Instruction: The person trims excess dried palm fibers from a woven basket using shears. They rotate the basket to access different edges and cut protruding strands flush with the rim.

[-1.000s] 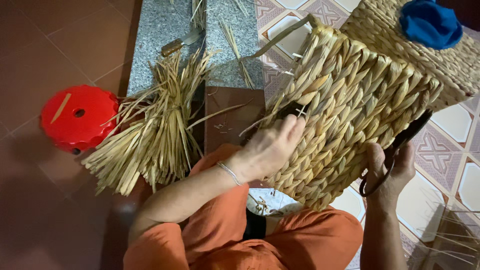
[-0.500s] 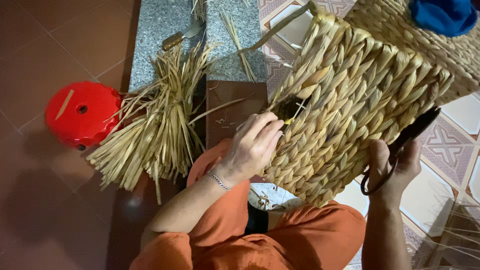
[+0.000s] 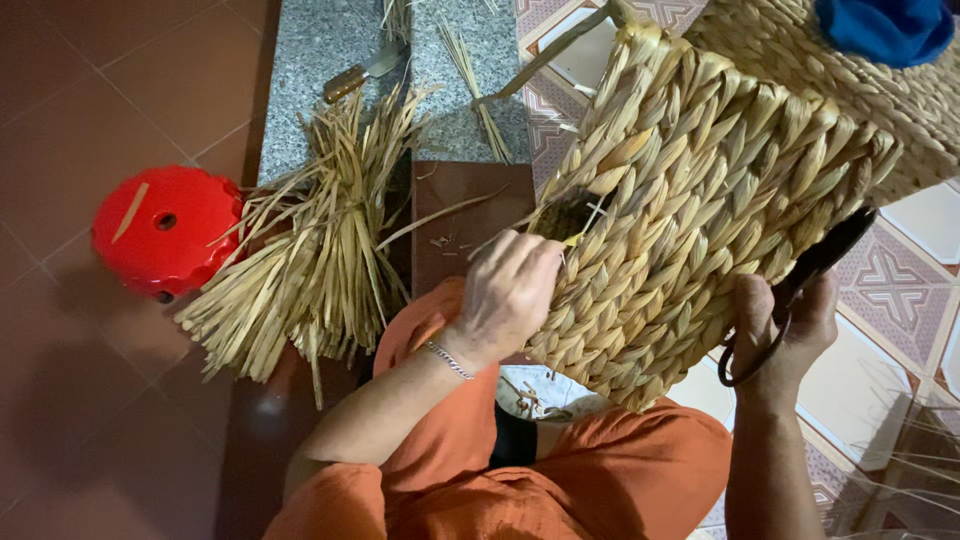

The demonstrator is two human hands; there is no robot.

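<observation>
- Fingers of the left hand [image 3: 507,292] pinched a strand on the woven basket [image 3: 700,210].
- Right hand [image 3: 785,335] gripped scissors [image 3: 790,290] against the basket's lower edge.

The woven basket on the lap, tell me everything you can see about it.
The woven basket is boxy, plaited from thick tan straw-like strands, and tilted across the person's lap. A dark gap shows in its weave beside the left hand, which touches it there. The right hand steadies its lower edge while holding dark scissors.
</observation>
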